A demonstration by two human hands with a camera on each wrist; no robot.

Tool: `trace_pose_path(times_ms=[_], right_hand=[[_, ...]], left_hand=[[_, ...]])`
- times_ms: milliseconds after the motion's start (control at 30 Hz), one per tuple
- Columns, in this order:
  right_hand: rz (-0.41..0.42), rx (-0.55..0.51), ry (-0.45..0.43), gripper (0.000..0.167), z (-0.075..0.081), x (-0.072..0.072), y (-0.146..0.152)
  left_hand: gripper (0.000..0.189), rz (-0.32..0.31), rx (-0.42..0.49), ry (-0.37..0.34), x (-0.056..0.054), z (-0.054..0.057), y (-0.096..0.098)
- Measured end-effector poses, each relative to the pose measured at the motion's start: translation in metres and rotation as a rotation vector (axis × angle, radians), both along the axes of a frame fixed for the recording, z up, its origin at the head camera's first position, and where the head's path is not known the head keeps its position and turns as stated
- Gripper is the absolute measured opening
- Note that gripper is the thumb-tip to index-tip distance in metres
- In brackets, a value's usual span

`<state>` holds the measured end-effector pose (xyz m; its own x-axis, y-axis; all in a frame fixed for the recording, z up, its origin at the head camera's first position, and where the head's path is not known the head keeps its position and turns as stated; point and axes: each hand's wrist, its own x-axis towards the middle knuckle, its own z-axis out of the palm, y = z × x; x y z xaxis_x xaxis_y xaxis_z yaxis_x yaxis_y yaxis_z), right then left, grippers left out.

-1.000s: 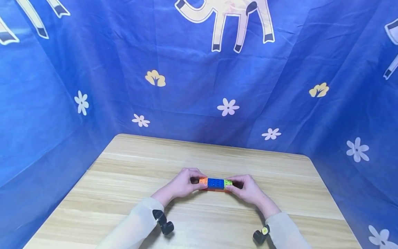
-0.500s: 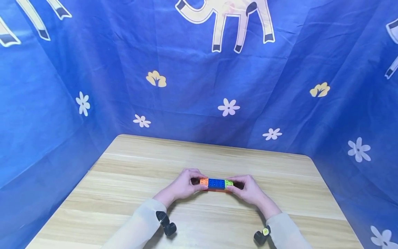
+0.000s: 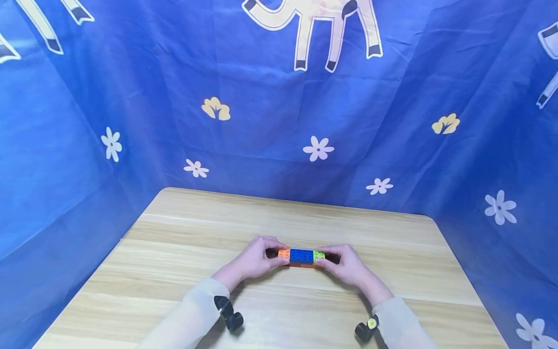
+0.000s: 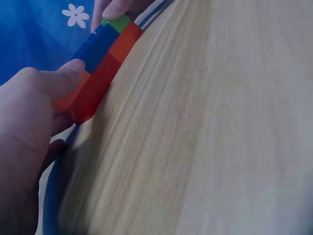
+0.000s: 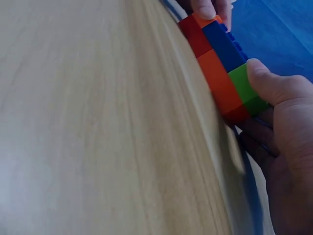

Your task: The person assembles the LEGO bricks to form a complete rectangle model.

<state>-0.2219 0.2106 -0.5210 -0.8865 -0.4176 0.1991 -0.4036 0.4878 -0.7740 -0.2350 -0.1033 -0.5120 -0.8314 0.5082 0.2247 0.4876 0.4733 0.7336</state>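
A two-layer row of toy building bricks lies on the wooden table (image 3: 209,213), with a hand at each end. Its top layer runs from an orange brick (image 3: 284,254) through a blue brick (image 3: 302,255) to a light green brick (image 5: 239,83). Below them are a red brick (image 4: 96,90) and an orange-red brick (image 5: 218,81). My left hand (image 3: 253,259) pinches the orange end, thumb on the near side and fingers behind. The green end is pinched likewise by my right hand (image 3: 346,265). Both hands' fingers partly cover the end bricks.
Blue cloth (image 3: 261,131) printed with flowers and animals hangs behind the table and along both sides. A small black camera (image 3: 231,315) sits on the left wrist, another black camera (image 3: 364,331) on the right. The table's far edge has rounded corners.
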Motion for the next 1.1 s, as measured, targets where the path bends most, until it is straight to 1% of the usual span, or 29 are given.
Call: trace_pose_path(times_ms=[100,200,333,500,667,867,1000,1100], right_hand=[[0.008,-0.001,-0.019,0.035,0.0018,-0.0002,0.0002],[-0.001,-0.003,-0.039,0.038,0.0018,0.0019,0.0007],[-0.007,-0.005,-0.026,0.043,-0.0011,0.0052,0.0018],[0.004,-0.056,-0.018,0.049,-0.0055,0.0078,0.0047],[0.0,-0.103,-0.034,0.053,-0.0048,0.0094,0.0067],[-0.014,-0.115,-0.049,0.047,-0.0034,0.0093,0.0056],[-0.015,-0.145,-0.075,0.041,-0.0024,0.0076,0.0044],[-0.016,-0.157,-0.1,0.04,-0.0013,0.006,0.0039]], left_hand=[[0.035,-0.001,-0.009,0.027,0.0004,0.0016,-0.0007],[0.037,-0.003,-0.003,0.037,0.001,0.0002,-0.002],[0.046,0.004,0.001,0.019,0.0023,-0.0025,-0.0041],[0.056,0.011,0.025,-0.014,0.0042,-0.0053,-0.0073],[0.054,0.013,0.068,-0.039,0.004,-0.0072,-0.0092],[0.042,0.028,0.084,-0.055,0.0039,-0.0062,-0.0088],[0.043,0.031,0.089,-0.058,0.0013,-0.0056,-0.0081],[0.045,0.031,0.086,-0.063,-0.0011,-0.0051,-0.0073]])
